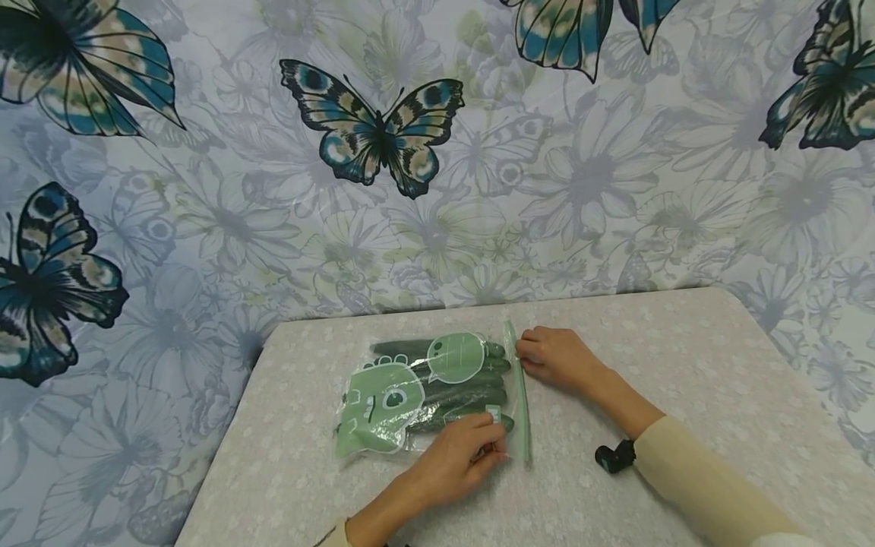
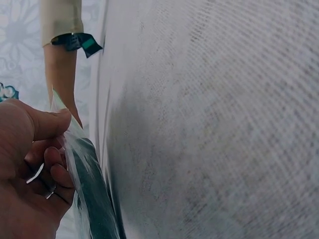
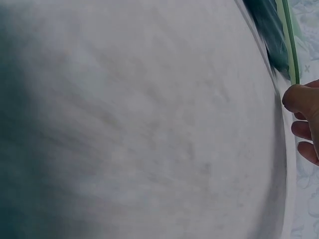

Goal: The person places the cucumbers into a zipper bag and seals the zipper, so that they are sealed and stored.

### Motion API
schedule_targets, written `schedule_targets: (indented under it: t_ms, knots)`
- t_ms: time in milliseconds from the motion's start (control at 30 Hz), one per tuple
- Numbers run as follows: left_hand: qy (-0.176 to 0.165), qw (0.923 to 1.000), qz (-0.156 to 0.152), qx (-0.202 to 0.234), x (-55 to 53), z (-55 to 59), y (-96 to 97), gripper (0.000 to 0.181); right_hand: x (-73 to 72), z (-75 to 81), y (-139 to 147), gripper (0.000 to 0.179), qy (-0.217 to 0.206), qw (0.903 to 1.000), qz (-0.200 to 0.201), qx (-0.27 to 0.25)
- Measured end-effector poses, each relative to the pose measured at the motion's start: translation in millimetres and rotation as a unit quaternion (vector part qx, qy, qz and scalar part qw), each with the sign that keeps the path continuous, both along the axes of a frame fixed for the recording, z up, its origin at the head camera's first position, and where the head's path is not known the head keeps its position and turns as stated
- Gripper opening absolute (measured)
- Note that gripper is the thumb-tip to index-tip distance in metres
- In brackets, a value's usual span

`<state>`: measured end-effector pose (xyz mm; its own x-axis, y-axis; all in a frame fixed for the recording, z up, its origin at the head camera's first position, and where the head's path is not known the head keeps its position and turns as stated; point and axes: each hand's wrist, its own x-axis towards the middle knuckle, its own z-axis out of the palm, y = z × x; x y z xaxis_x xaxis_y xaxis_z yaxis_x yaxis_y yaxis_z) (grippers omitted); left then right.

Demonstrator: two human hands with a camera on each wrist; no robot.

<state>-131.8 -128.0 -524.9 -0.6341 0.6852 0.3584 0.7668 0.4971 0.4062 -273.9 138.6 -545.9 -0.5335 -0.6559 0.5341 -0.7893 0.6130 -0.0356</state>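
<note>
A clear plastic bag (image 1: 393,406) with a green cartoon dinosaur print lies flat on the table. Several long dark green cucumbers (image 1: 472,396) show through it, side by side. Along its right end runs a light green zip strip (image 1: 521,403). My left hand (image 1: 461,460) pinches the bag's near edge between thumb and curled fingers, close to the strip; the left wrist view shows the film at the thumb tip. Toward the strip's far end, my right hand (image 1: 557,361) pinches it with thumb and forefinger, the other fingers bent below in the right wrist view.
A pale patterned cloth covers the table (image 1: 656,365). Behind its back edge hangs a butterfly-and-flower backdrop (image 1: 581,190). A small black device (image 1: 615,456) sits at my right wrist, by the beige sleeve (image 1: 697,471).
</note>
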Motion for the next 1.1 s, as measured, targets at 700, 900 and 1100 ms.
schedule_targets:
  t_ms: [700,900,1100]
  knots:
    - [0.002,0.9998,-0.015,0.014,3.9,-4.3,0.2,0.026,-33.3,-5.3,-2,0.023,-0.011,0.9988,-0.046,-0.012]
    - [-0.009,0.9998,-0.013,0.013,3.2,-3.4,0.6,0.026,-43.3,-4.3,-1,0.022,-0.059,0.9958,-0.07,-0.005]
    - [-0.014,0.9997,-0.014,0.011,2.0,-2.6,0.4,0.025,-47.8,-3.2,-2,0.025,-0.07,0.9949,-0.072,-0.012]
